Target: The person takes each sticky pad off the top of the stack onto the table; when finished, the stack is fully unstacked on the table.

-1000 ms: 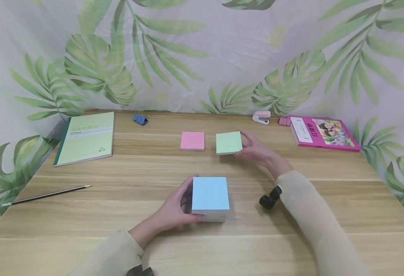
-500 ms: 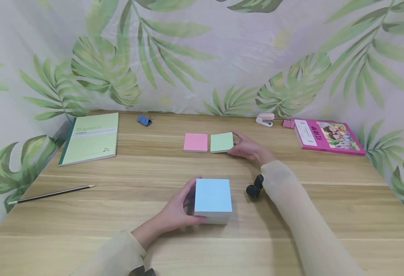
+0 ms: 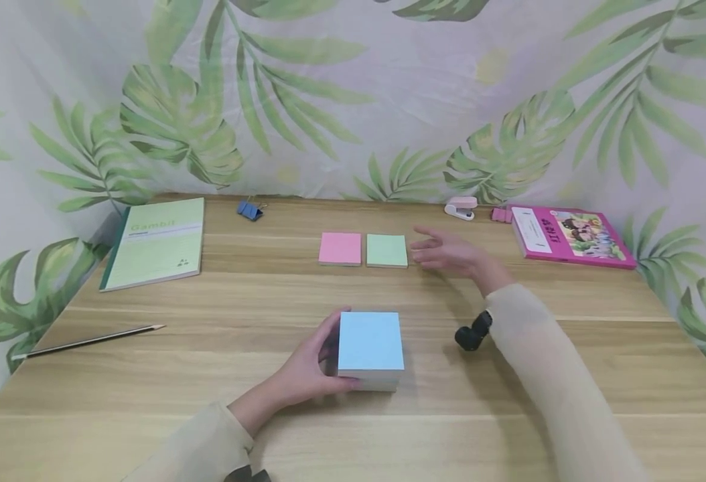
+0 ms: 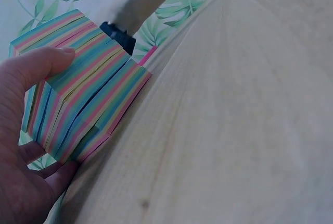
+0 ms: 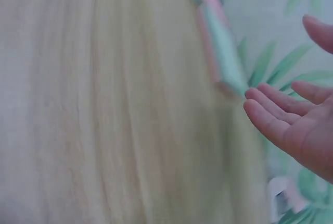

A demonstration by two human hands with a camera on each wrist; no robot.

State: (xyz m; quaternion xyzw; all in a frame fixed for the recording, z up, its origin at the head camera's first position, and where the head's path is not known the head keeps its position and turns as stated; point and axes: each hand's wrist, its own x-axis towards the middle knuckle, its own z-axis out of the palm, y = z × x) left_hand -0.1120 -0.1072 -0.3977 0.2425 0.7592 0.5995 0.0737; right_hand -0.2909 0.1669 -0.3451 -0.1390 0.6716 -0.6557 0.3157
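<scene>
My left hand (image 3: 305, 365) grips a thick stack of sticky notes (image 3: 370, 341) from its left side, thumb at the front and fingers behind. The stack has a blue top sheet, and in the left wrist view its sides show many coloured layers (image 4: 88, 78). Farther back, my right hand (image 3: 452, 254) has its fingers extended just right of a green sticky note pad (image 3: 386, 251), holding nothing. A pink sticky note pad (image 3: 339, 248) lies directly left of the green one, with a narrow gap between them.
At the back left lie a green notebook (image 3: 157, 244) and a blue binder clip (image 3: 250, 210). A pencil (image 3: 94, 340) lies at the left. Toward the back right are a small stapler (image 3: 461, 208), a pink binder clip (image 3: 501, 214) and a pink book (image 3: 573, 235).
My right hand brought the green pad left, set it down beside the pink pad, then let go and drew back to the right. The left hand stays on the stack.
</scene>
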